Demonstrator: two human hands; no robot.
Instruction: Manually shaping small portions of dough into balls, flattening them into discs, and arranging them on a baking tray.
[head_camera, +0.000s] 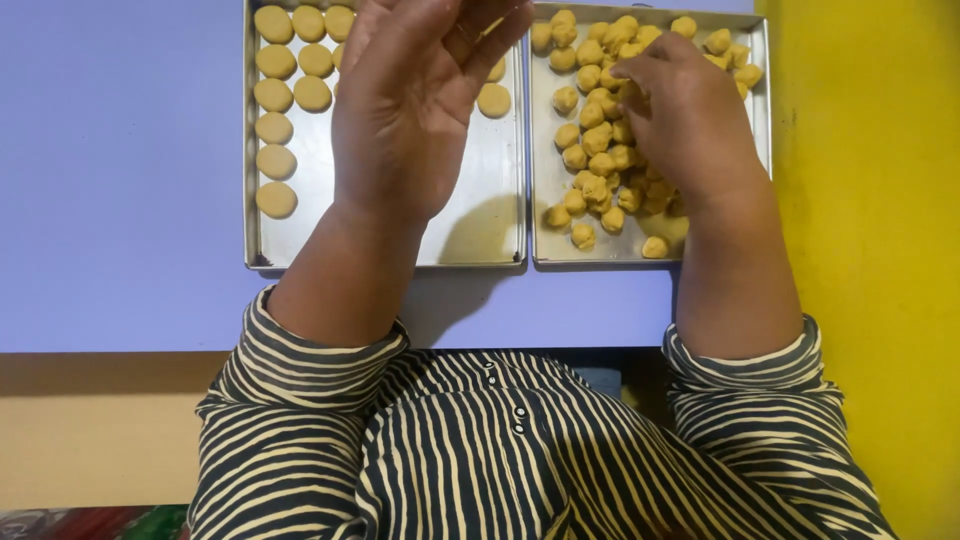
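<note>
Resting among a heap of small, lumpy dough balls (600, 140), the right hand (690, 120) is seen with its fingers curled down into the pile; whether a ball is pinched cannot be told. The balls are pale yellow, rough and uneven, too many and too heaped to be counted exactly, and are held in the right metal tray (758, 100), a shallow rectangular pan of dull silver. The left hand (410, 110) is raised above the left metal tray (480, 220), fingers loosely spread and nothing visibly gripped. Flattened dough discs (275, 95), smooth and round, are laid in rows near that tray's far left corner; about eleven are visible, others hidden by the hand. Both trays are set side by side, touching, on a lilac desk (120, 200) near its front edge. Striped sleeves (300, 370) cover both forearms.
</note>
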